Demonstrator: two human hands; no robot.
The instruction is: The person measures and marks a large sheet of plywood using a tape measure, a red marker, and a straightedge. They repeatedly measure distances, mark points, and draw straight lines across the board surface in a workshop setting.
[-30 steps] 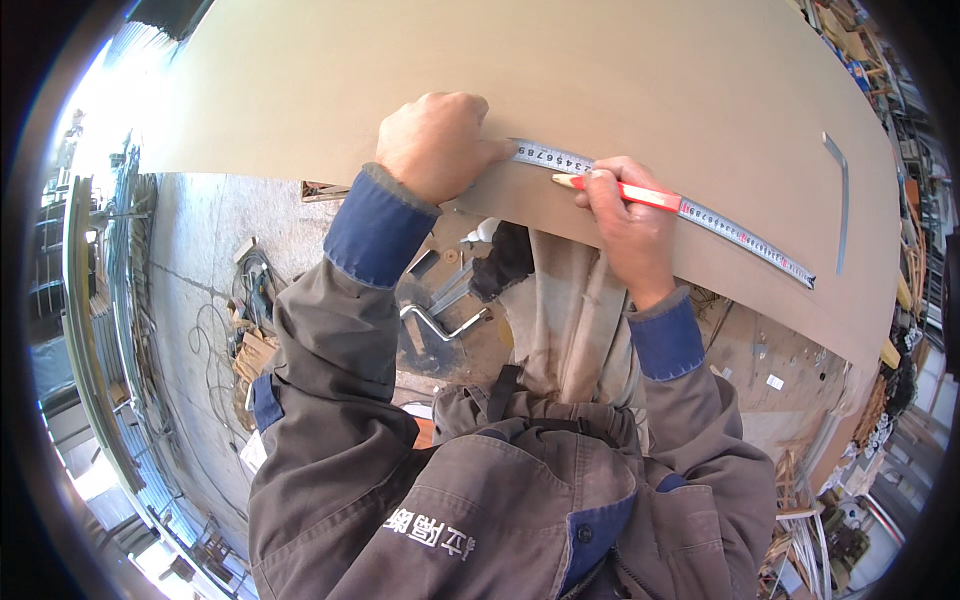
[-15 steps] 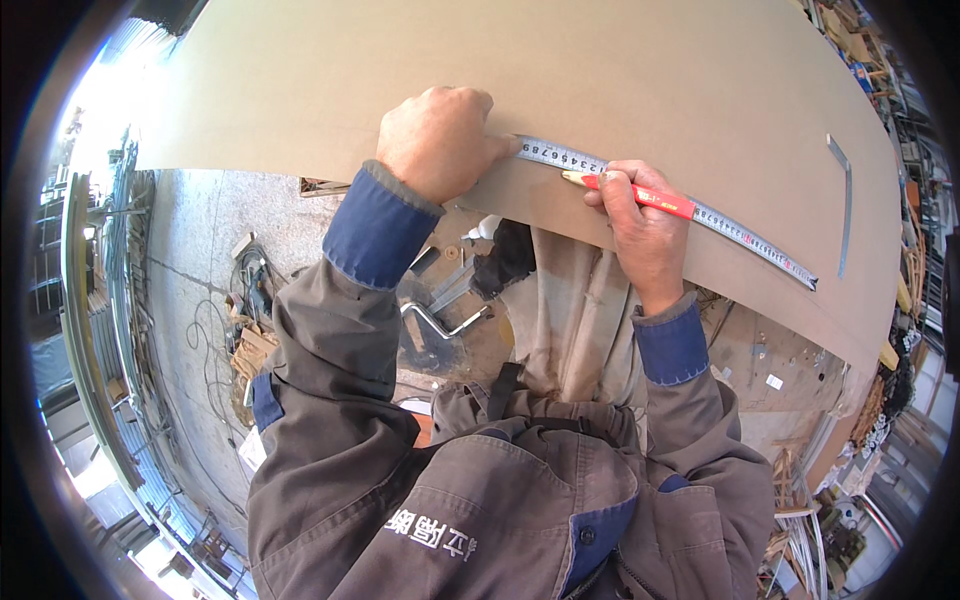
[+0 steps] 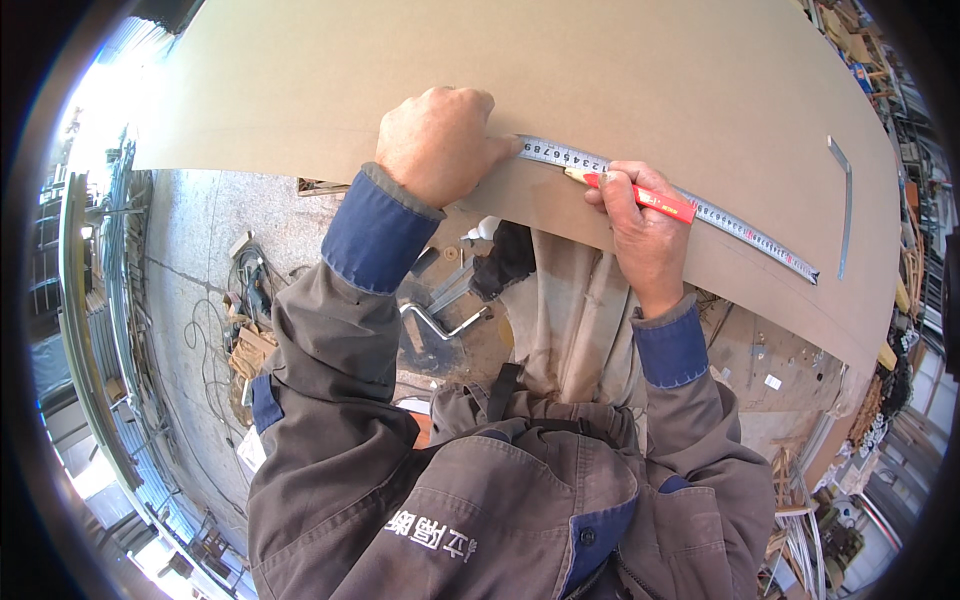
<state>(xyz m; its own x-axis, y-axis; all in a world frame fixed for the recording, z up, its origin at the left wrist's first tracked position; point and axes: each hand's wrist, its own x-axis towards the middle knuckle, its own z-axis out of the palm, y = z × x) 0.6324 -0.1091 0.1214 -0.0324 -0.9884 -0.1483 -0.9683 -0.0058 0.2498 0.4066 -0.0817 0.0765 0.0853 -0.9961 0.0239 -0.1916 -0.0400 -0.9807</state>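
Note:
A large brown board [image 3: 650, 80] lies in front of me. Across it, near its close edge, stretches the silver blade of a tape measure [image 3: 755, 243], its hooked end at the right. My left hand [image 3: 435, 145] is closed around the blade's other end, thumb along it; the tape's case is hidden by that hand, if it is there. My right hand [image 3: 645, 225] grips a red carpenter's pencil [image 3: 650, 198]. The pencil's pale tip rests against or just above the board beside the blade's lower edge. The right hand partly covers the blade's middle.
A thin metal square [image 3: 843, 205] lies on the board at the right. On the floor below, a bent metal crank handle [image 3: 440, 325], a power tool with a cable [image 3: 258, 290] and wood scraps [image 3: 250, 350] lie about. Metal stock [image 3: 90, 330] lines the left side.
Almost nothing differs. The red pencil tilts very slightly in my right hand, while my left hand and the tape stay in place.

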